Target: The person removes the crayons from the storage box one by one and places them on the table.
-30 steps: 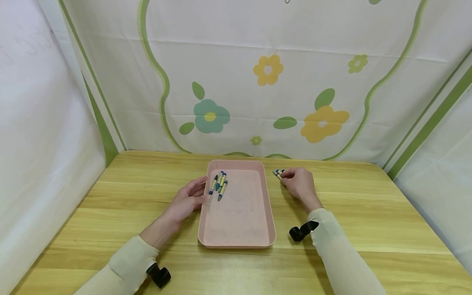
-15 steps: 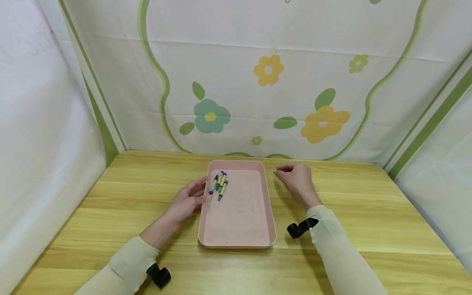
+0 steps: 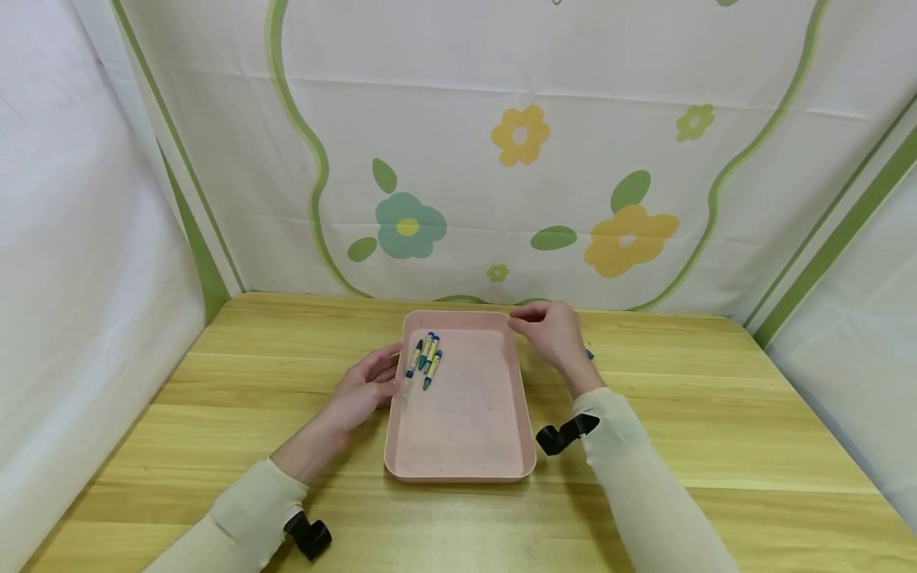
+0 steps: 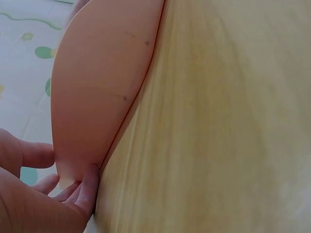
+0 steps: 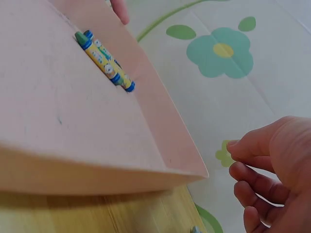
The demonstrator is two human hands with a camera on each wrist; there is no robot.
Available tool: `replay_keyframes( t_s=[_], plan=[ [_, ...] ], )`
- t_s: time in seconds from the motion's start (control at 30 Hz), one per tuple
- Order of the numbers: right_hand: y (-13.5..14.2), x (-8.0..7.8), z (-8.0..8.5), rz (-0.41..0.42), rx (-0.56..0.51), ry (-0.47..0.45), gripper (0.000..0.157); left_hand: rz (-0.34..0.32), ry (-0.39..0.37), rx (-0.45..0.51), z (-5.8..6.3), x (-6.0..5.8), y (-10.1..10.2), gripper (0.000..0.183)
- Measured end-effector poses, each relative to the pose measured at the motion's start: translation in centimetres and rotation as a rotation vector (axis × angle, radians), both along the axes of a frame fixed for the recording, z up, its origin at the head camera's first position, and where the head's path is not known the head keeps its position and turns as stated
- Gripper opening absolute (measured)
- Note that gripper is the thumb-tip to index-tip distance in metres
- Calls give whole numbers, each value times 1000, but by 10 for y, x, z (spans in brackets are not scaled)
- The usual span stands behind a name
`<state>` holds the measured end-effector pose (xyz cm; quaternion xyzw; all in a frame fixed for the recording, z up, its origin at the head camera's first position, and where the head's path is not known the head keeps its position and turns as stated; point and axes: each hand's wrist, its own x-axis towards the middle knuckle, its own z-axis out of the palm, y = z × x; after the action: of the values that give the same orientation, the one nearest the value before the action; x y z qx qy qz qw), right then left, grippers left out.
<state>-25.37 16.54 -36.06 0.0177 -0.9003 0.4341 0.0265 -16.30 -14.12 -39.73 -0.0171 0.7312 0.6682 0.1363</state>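
Note:
A pink tray [image 3: 469, 414] lies on the table with several crayons [image 3: 433, 371] grouped near its far left. My left hand [image 3: 365, 386] rests its fingertips against the outside of the tray's left wall; the left wrist view shows those fingers [image 4: 39, 155] along the wall. Above the tray's far right corner, my right hand [image 3: 552, 330] has its thumb and index finger together and the other fingers [image 5: 255, 199] loosely curled. I cannot tell whether a crayon is hidden in that pinch. Another crayon [image 3: 590, 352] pokes out behind the right wrist, mostly covered.
The wooden table [image 3: 702, 446] ends at a white fabric backdrop [image 3: 458, 159] printed with flowers. Fabric panels [image 3: 86, 239] also stand at both sides. Each wrist carries a black camera mount [image 3: 310, 535].
My right hand has moved left and away from me, from the table beside the tray to its far right corner. A blue-ended crayon now shows behind the wrist. My left hand stays put.

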Motion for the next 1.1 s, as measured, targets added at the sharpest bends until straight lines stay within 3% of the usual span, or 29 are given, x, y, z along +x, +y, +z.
replay_keyframes(
  t_s=[0.7,1.1],
  plan=[
    [-35,1,6,60,-99,0,24,-2,14,18,-1,-1,0,67],
    [-59,1,5,83,-110,-52,23,9,4,8,-2,-3,-2,67]
  ],
)
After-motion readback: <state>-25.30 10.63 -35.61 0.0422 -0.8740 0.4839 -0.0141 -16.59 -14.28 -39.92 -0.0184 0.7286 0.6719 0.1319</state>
